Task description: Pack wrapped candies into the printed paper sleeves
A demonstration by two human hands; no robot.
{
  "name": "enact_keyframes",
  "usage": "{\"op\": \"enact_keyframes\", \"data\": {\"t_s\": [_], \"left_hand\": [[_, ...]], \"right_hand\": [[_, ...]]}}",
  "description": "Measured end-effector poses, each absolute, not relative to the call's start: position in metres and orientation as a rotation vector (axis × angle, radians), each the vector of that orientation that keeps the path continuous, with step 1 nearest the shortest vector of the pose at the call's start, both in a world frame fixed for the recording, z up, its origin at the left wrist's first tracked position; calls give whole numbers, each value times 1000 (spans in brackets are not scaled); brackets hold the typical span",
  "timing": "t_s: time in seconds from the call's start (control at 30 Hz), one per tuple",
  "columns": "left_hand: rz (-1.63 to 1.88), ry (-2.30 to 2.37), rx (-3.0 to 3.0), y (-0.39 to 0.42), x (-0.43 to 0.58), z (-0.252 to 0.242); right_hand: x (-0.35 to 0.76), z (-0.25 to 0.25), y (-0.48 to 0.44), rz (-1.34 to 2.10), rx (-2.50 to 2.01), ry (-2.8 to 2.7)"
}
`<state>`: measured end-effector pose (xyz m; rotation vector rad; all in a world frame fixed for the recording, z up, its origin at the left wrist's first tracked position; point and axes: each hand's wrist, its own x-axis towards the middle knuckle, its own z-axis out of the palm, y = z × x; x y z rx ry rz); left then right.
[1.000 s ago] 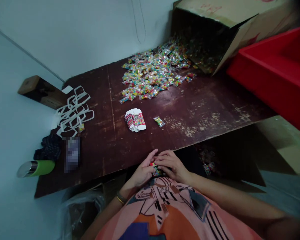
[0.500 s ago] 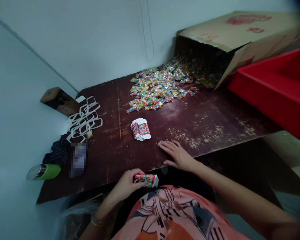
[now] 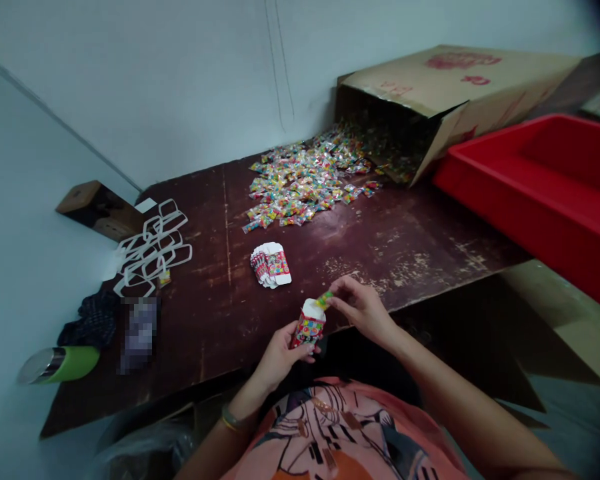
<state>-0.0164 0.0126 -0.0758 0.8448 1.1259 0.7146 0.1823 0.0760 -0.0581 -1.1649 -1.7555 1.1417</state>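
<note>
My left hand [image 3: 285, 350] is wrapped round a small printed candy box [image 3: 310, 327], red with coloured dots, held tilted above the table's front edge. The box's white top flap stands open. Between the thumb and fingers of my right hand [image 3: 357, 303] is a small green and yellow candy packet [image 3: 323, 299], right at the mouth of the box. Beyond them, a fanned stack of flattened candy boxes [image 3: 271, 265] lies on the table. Farther back spreads a large heap of clear-wrapped candy packets [image 3: 300, 180] in many colours.
A big cardboard carton [image 3: 430, 87] lies on its side behind the heap, its mouth facing the packets. To the right stands a red plastic bin [image 3: 520, 187]. White frame-like loops [image 3: 155, 250], a brown box [image 3: 100, 210], dark cloth [image 3: 93, 320] and a green-banded bottle [image 3: 75, 362] sit at left.
My right hand has lifted off the tabletop with a candy packet and come to the box. My left hand has raised the box and turned its open end upward. The view has shifted slightly.
</note>
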Motion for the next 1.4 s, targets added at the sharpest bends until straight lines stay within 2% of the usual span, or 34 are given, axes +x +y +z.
{"op": "enact_keyframes", "data": {"t_s": [0.17,0.33,0.47,0.57,0.63,0.73,0.8,0.87,0.93,1.1,1.27,1.4], "left_hand": [[667,1091,835,7,-15,-78],[729,1103,877,6,-5,-85],[790,1139,881,4,2,-87],[840,1182,783,3,3,-88],[867,1200,683,3,0,-88],[856,1199,657,6,-5,-87],[829,1175,695,7,-9,-88],[797,1160,754,8,-12,-88],[767,1168,846,8,-13,-88],[771,1233,820,11,-14,-86],[785,1021,848,14,-21,-82],[751,939,775,10,-27,-78]], "right_hand": [[186,-48,86,942,-957,-2168],[184,-50,80,1054,-1061,-2033],[171,-66,65,956,-1015,-2125],[160,-80,48,970,-1018,-1955],[156,-88,39,1137,-1081,-1645],[156,-95,36,1618,-1067,-1274],[159,-93,40,1903,-958,-1187],[163,-87,46,1985,-887,-1229],[165,-79,51,1883,-880,-1442],[165,-68,53,1354,-716,-2006],[163,-70,52,1363,-827,-1837],[165,-72,51,1181,-734,-2022]]}}
